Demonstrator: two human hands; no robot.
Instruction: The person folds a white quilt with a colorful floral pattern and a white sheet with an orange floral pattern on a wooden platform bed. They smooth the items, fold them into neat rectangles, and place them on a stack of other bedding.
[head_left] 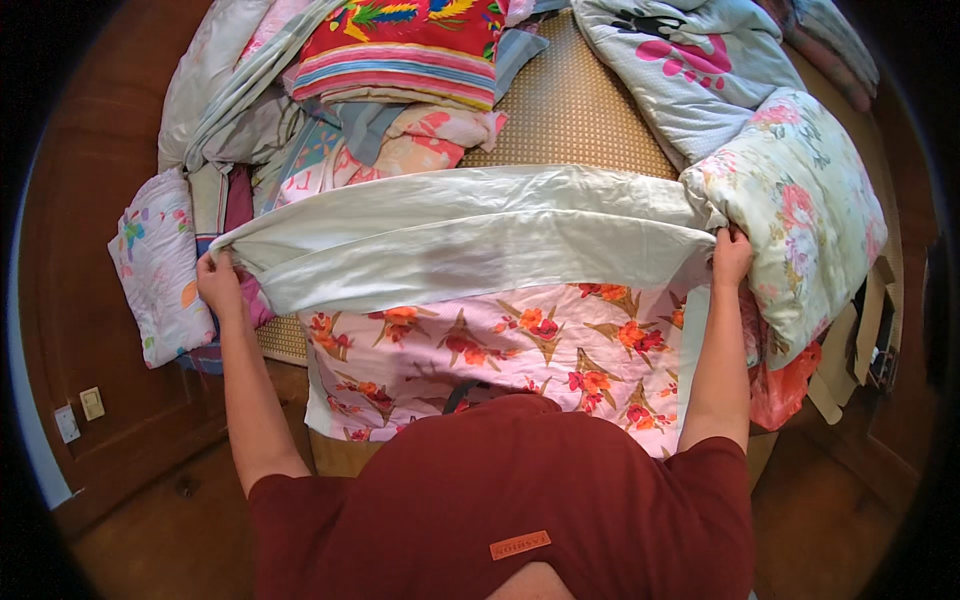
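A wide cloth [480, 262], white with a pink panel of orange and red flowers, is stretched between my two hands. My left hand [219, 283] pinches its upper left corner. At the opposite corner my right hand [731, 257] is closed on the edge, right beside a cream floral pillow [806, 215]. The white upper part lies in long creases over the mattress edge, and the flowered panel hangs down in front of my body. My torso hides some of its lower edge.
Behind the cloth is a woven tan mattress [565, 92]. A red striped cushion [400, 62] and crumpled bedding lie on it at the left, a pale blanket [690, 65] at the right. A folded white cloth [160, 265] sits at the left edge. Cardboard [868, 325] stands low at right.
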